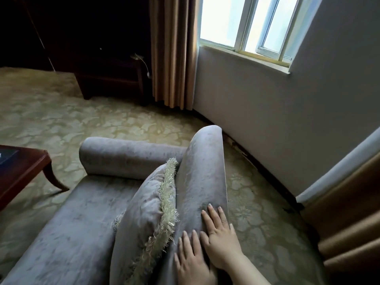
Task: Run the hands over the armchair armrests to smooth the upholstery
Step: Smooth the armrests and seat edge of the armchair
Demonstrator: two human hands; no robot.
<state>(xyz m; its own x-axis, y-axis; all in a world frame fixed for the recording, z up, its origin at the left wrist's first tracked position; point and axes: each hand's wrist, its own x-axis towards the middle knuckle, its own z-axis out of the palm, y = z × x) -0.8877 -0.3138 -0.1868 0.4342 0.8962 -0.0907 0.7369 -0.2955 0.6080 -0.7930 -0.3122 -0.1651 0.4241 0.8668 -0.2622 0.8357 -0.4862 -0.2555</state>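
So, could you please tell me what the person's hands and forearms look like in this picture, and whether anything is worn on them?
Both hands are bare: the left hand and the right hand show no gloves, and no rings or watch can be seen. The fingernails look short and unpainted. The right forearm is bare as far as the frame's edge, with no sleeve in view. The left wrist is cut off at the bottom edge.

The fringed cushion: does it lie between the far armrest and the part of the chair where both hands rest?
Yes. In the head view, the fringed cushion leans between the far armrest and the upholstered part under the left hand and right hand.
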